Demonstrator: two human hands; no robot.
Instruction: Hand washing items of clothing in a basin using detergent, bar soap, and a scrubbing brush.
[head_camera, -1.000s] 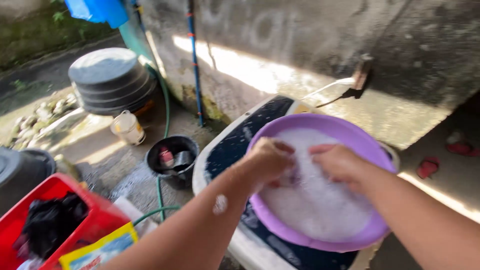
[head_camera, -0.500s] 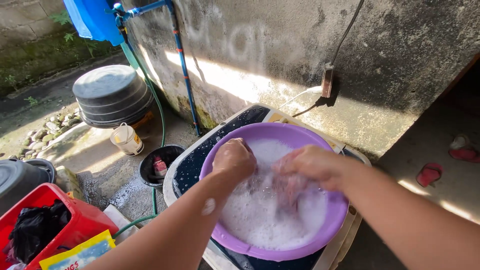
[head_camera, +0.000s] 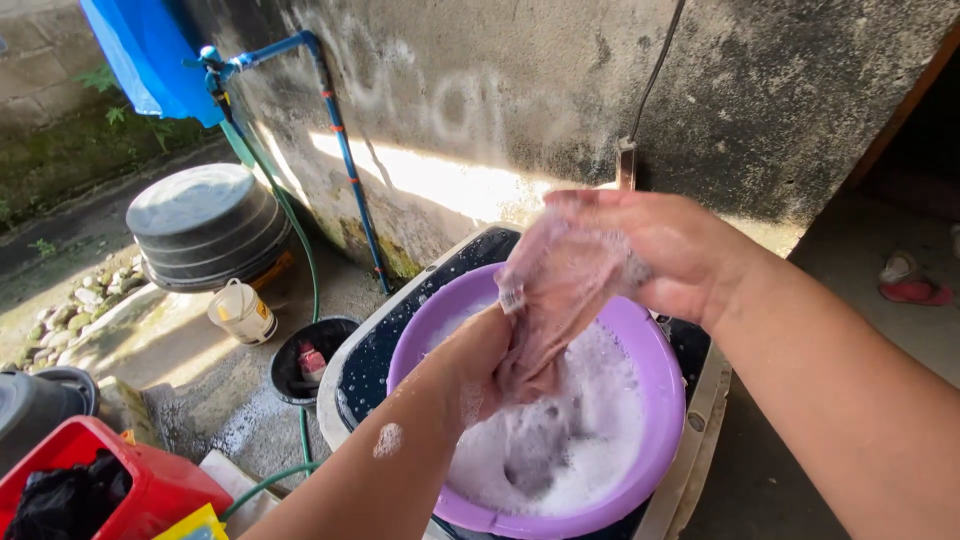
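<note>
Both hands grip a wet pink cloth (head_camera: 560, 300) over a purple basin (head_camera: 660, 400): right hand (head_camera: 665, 250) pinches the top, left hand (head_camera: 475, 360) squeezes lower down; it looks limp, soapy, slippery.

Red crate (head_camera: 150, 485) and both forearms, edge-cropped.

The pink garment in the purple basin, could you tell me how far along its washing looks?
Done: the pink garment is soaked and soapy. In hand: the right hand lifts it above the foamy purple basin while the left hand grips lower down. Left: suds cling, unrinsed; dark clothes sit in the red bin.
</note>
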